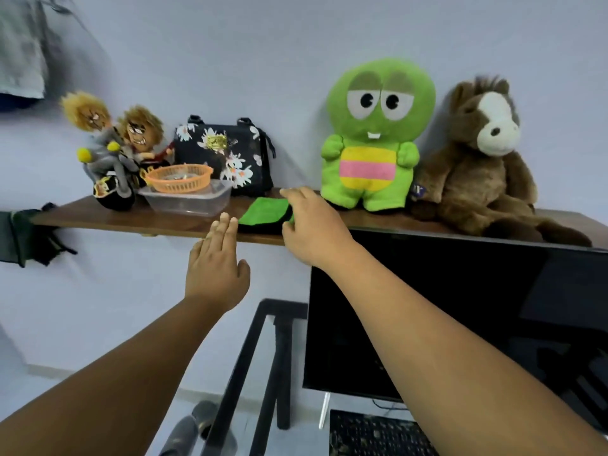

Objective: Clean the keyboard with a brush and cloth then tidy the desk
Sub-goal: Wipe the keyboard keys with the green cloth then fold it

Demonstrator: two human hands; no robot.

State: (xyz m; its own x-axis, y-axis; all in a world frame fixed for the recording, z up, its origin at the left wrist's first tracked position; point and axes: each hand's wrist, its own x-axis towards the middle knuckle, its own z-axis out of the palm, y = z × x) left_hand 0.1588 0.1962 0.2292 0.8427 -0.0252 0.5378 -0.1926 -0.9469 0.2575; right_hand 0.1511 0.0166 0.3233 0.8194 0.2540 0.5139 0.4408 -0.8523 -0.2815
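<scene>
A folded green cloth (263, 210) with a dark underside lies near the front edge of a wooden wall shelf (131, 220). My right hand (314, 228) rests over the cloth's right end, thumb under its front edge and fingers curled on top. My left hand (217, 264) is flat with straight fingers, its fingertips at the shelf edge just left of the cloth, holding nothing. The keyboard (378, 434) shows at the bottom, below the dark monitor (460, 307). No brush is in view.
On the shelf stand two dolls on a toy motorbike (112, 149), an orange basket (179, 177) in a clear plastic tub (190, 200), a floral bag (227, 156), a green plush (371, 136) and a brown plush horse (483, 159). A black desk frame (260, 357) runs below.
</scene>
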